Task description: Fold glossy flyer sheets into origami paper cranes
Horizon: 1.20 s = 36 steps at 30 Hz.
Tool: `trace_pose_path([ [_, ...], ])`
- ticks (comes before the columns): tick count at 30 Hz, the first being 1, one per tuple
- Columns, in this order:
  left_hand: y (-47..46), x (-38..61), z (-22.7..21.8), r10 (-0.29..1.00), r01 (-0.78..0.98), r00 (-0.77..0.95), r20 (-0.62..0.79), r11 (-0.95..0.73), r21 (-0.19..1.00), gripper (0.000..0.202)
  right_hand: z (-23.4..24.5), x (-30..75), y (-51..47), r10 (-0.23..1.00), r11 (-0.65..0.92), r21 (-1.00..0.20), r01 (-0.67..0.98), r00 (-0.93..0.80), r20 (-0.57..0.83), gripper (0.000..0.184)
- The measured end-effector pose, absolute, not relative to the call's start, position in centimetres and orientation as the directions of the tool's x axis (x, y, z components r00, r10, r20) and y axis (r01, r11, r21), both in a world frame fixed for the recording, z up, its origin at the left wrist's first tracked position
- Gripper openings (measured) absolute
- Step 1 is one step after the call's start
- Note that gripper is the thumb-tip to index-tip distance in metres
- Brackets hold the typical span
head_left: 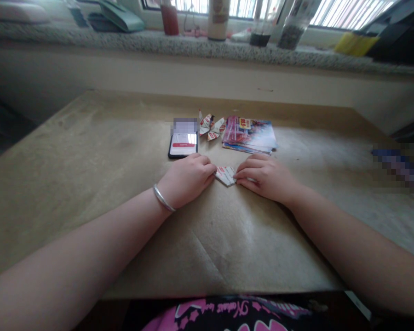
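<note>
A small folded piece of printed paper (225,175), white with red marks, lies on the table between my hands. Its left corner is pinched by my left hand (189,178), which wears a silver bangle at the wrist. From the other side, the fingertips of my right hand (262,177) grip its right edge. Just beyond my left hand lies a phone (183,146) with a lit screen, partly blurred out. Folded paper figures (211,127) with red and white print stand beside the phone. A stack of colourful printed leaflets (250,133) lies behind my right hand.
The table (89,151) has a tan covering with a crease near the front edge. A blurred-out blue item (400,170) lies at the far right. Bottles and jars, among them a red one (169,19), stand on the speckled windowsill (131,43) at the back.
</note>
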State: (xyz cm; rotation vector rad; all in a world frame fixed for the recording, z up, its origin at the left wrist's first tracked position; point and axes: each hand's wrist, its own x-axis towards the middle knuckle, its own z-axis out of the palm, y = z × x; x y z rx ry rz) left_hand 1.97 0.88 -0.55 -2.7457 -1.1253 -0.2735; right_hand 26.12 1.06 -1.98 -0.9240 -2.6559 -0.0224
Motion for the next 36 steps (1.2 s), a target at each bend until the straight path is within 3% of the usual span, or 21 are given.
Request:
trace_pose_path([
  [9, 1.1, 2.0, -0.7, 0.646, 0.677, 0.721, 0.251, -0.734, -0.056, 0.024, -1.9, 25.3, 0.6, 0.723, 0.669, -0.112, 0.735, -0.608, 0.329, 0.014],
  [16, 1.6, 2.1, -1.3, 0.675, 0.688, 0.693, 0.252, -0.724, 0.046, 0.020, -2.2, 24.7, 0.5, 0.797, 0.576, -0.138, 0.806, -0.515, 0.315, 0.011],
  [20, 1.8, 2.2, -1.4, 0.719, 0.707, 0.651, 0.245, -0.691, 0.150, 0.016, -2.5, 24.4, 0.6, 0.859, 0.487, -0.231, 0.843, -0.413, 0.303, 0.008],
  [29, 2.1, 2.2, -1.4, 0.717, 0.687, 0.650, 0.252, -0.696, 0.209, 0.010, -2.6, 25.6, 1.5, 0.936, 0.352, -0.453, 0.819, -0.318, 0.152, 0.010],
  [31, 2.1, 2.3, -1.5, 0.721, 0.690, 0.645, 0.253, -0.692, 0.212, 0.010, -2.4, 25.7, 1.5, 0.918, 0.396, -0.428, 0.812, -0.362, 0.164, 0.010],
  [36, 2.2, 2.4, -1.6, 0.738, 0.699, 0.632, 0.236, -0.675, 0.236, 0.008, -2.0, 25.8, 1.4, 0.850, 0.520, -0.199, 0.831, -0.479, 0.221, 0.010],
])
